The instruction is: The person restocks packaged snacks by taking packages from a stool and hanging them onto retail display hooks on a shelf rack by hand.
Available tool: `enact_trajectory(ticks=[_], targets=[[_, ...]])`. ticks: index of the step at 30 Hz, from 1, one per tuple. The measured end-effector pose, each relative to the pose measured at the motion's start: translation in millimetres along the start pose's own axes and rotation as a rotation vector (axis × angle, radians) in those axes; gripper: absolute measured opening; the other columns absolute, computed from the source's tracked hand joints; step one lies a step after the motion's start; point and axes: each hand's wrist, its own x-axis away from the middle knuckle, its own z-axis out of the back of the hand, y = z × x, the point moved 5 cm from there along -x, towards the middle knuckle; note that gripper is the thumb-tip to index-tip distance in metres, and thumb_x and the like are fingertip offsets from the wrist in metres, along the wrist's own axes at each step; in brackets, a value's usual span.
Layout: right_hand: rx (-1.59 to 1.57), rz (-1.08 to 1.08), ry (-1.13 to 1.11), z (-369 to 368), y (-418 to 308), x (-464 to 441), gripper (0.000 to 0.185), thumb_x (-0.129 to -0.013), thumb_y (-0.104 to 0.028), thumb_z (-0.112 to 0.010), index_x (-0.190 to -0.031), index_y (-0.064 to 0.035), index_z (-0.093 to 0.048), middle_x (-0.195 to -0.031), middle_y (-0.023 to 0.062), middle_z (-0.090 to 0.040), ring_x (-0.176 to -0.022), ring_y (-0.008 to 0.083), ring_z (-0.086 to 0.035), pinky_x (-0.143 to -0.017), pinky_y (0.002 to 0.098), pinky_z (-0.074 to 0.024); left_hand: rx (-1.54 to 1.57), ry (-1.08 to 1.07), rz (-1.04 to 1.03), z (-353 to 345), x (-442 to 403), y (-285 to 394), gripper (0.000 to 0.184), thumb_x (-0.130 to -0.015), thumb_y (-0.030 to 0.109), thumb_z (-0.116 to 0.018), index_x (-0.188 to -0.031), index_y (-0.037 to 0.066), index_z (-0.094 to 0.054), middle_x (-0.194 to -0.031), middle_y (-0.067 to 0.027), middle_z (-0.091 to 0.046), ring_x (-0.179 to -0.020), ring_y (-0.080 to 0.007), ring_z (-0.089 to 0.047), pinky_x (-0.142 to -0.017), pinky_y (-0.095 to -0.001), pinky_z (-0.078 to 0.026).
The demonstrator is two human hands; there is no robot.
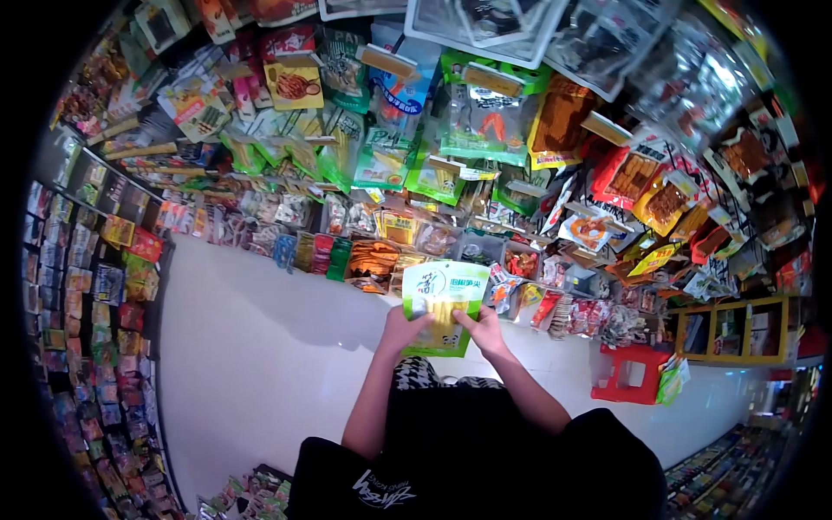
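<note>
A green and white snack pouch (446,290) with a see-through window, pale yellow strips inside and a small panda print is held upright in front of my body. My left hand (405,329) grips its lower left edge, thumb across the front. On the opposite edge my right hand (482,330) pinches it the same way, thumb over the window. The fingers of both hands are hidden behind the pouch. Just beyond it lie low bins with orange packs (373,260) and other small packets.
Hanging snack bags (490,113) fill the rack ahead, with price tags sticking out. Packed shelves (104,338) run along the left. A red plastic stool (626,374) stands on the pale floor (251,364) at right, near a yellow-framed rack (737,332).
</note>
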Motion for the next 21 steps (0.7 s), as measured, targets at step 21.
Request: enact_trajectory(ticks=[21], targets=[[-0.045,-0.042,0.302,0.2,2.3,-252.1,0.019,-0.082,-0.009,-0.066,-0.096,0.0036,-0.062,-0.088,0.0054,-0.065,-0.072,0.0089,-0.059,-0.064,0.023,-0.0469,0.352,0.004,-0.064,55.5,-280.3,31.9,0.031,-0.086,0.024,-0.061,-0.106,0.0,-0.062,-0.09,-0.0022,-0.061,-0.08,-0.0079,-0.051,-0.071,-0.0231,-0.041]])
